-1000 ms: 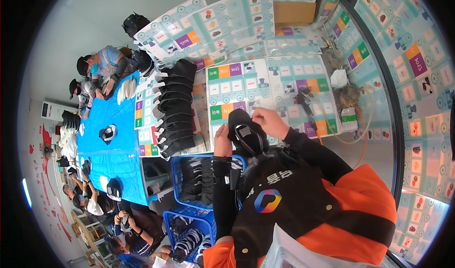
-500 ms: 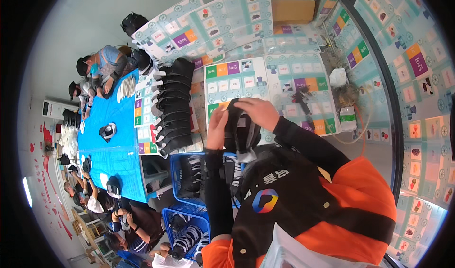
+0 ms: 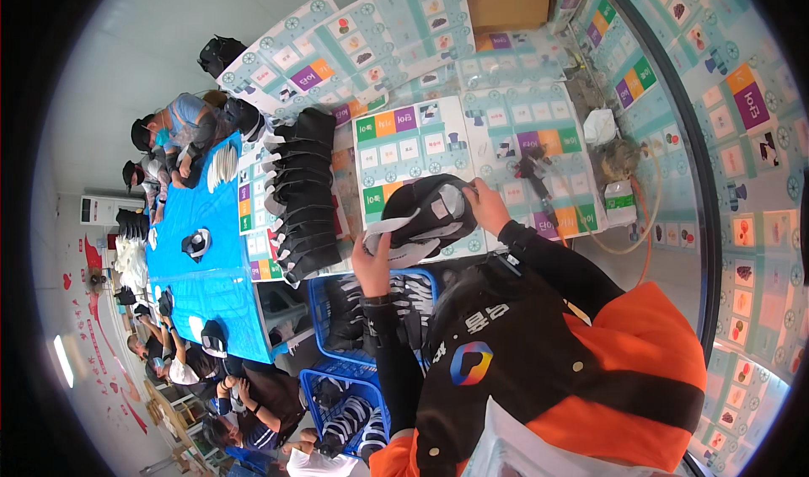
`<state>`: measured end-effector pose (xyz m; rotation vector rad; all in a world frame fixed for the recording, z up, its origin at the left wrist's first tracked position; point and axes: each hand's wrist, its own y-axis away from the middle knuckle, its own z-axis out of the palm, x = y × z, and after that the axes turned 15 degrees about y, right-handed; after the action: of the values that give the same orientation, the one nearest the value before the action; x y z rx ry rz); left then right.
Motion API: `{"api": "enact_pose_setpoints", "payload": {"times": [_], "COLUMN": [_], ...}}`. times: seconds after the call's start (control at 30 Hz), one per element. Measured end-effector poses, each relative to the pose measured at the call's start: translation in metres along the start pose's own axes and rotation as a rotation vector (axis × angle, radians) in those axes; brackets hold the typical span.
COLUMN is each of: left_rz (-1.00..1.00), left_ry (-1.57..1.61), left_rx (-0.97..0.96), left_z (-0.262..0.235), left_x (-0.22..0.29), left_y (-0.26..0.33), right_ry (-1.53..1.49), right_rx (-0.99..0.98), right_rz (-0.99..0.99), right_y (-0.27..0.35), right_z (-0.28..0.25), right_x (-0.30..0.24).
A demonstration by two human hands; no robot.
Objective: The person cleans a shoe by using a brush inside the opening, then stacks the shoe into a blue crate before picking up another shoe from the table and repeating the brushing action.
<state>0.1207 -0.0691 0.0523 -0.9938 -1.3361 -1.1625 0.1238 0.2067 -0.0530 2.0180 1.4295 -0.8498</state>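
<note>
Between my two hands is a black cap (image 3: 421, 203), tilted so its open underside and inside show, with a pale grey-white flap or brim lining at its left. My left hand (image 3: 372, 265) pinches the pale flap at the cap's near left edge. On the other side, the fingers of my right hand (image 3: 487, 209) are closed on the cap's right rim. The cap is above the printed sheets (image 3: 396, 152) covering the worktable. Left of it lies a long row of nested black caps (image 3: 308, 199), their pale brims pointing left.
Below the table edge stand two blue baskets (image 3: 313, 324) with more caps. A spray-gun-like tool (image 3: 533, 174) with a hose lies at the right. Several co-workers sit along a blue-covered table (image 3: 190, 216) at the left. Printed panels (image 3: 371, 43) stand at the back.
The cap has been turned and opened out, so its pale flap now faces left. My left hand has moved left and down and my right hand slightly right; they are farther apart.
</note>
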Motion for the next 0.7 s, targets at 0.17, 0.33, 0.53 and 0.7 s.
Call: {"api": "enact_pose_setpoints", "payload": {"times": [0.17,0.33,0.53,0.7], "left_rz": [0.067,-0.383,-0.39,-0.365], "left_ry": [-0.307,0.91,0.406,0.35], "left_rx": [-0.243,-0.558,-0.7,-0.869], "left_z": [0.036,0.037,0.035,0.042], "left_x": [0.018,0.024,-0.069,-0.073], "left_y": [-0.011,-0.029,-0.035,-0.053], "right_ry": [0.119,-0.263,-0.136,-0.12], "right_rx": [0.001,-0.019,0.052,0.114], "right_rz": [0.008,0.0,-0.13,-0.142], "right_y": [0.001,-0.012,-0.015,-0.023], "right_z": [0.019,-0.012,-0.034,-0.044], "right_x": [0.012,0.001,-0.043,-0.034]}}
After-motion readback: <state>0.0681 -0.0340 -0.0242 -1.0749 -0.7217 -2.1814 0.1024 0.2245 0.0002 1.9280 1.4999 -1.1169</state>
